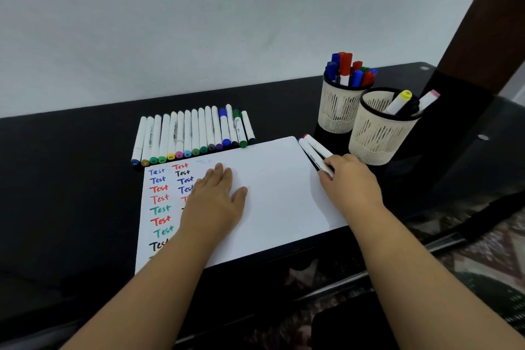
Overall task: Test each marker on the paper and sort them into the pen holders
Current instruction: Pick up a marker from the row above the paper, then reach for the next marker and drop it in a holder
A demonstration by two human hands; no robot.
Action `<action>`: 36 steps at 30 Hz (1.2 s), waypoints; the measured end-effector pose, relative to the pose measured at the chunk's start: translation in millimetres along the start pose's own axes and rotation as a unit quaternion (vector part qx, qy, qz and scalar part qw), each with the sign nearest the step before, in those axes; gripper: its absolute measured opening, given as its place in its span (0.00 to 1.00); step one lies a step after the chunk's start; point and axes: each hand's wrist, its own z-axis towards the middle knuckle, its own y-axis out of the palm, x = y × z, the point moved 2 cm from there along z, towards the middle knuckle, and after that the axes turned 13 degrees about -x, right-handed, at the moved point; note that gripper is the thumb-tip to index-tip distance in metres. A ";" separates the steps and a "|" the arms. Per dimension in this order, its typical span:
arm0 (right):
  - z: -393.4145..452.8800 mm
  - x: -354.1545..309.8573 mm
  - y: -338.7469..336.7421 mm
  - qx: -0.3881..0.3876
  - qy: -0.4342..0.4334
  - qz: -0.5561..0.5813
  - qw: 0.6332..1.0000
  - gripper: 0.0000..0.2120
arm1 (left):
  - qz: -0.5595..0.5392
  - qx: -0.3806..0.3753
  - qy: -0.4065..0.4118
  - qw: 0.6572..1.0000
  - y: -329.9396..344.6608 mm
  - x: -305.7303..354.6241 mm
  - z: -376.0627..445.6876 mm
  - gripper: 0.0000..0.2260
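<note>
Saw 2 markers (316, 154) beside the paper (272, 190), near the pen holders (380, 133). Right hand (350, 179) curled on their near ends; left hand (216, 193) flat, pressing paper. Looked light, hard, smooth, likely rolly; best pinched mid-barrel.

Black table (85, 207) (white wall (199, 23) behind)

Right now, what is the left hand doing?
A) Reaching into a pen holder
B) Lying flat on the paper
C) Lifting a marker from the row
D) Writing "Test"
B: the left hand lies with straight fingers flat on the paper, holding nothing.
</note>
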 end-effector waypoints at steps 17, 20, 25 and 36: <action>3.3 3.7 12.4 0.094 0.008 0.006 0.995 0.14 | 0.000 -0.009 -0.006 1.000 -1.2 -0.2 0.2 0.26; 3.4 3.7 12.4 0.104 0.007 0.013 0.994 0.13 | -0.004 -0.006 -0.007 1.000 -0.8 -1.0 -0.1 0.26; 1.7 6.1 12.7 0.138 -0.006 0.039 0.990 0.10 | -0.008 -0.001 -0.006 1.000 -0.2 0.7 -0.5 0.25; 8.2 -18.2 11.7 0.162 -0.103 0.030 0.981 0.02 | -0.005 -0.012 -0.010 1.000 -2.7 1.6 -1.9 0.25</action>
